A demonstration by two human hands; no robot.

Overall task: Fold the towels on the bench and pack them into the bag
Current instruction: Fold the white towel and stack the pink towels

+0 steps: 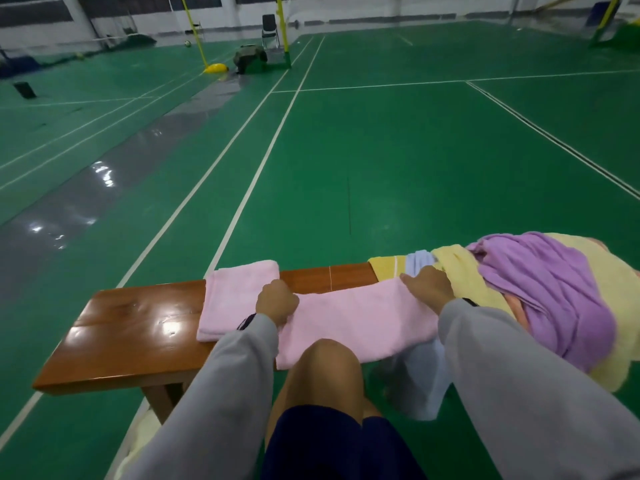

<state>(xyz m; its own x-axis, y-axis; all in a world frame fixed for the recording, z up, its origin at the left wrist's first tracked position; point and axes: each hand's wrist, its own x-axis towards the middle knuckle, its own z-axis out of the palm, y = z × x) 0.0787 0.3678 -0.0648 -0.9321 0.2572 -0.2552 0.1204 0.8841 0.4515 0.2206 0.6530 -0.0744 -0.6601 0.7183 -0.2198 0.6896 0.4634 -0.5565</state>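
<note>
Folding is under way on the pink towel (360, 323), which lies lengthwise across the bench (131, 327) with its near edge overhanging. The left hand (277, 301) grips its left end with curled fingers, and the right hand (427, 287) rests on its right end, grip not discernible. The next move likely calls for carrying one end over the other, edges aligned, as on the folded towel (239, 299) alongside; the unfolded pile (540, 292) awaits.
</note>
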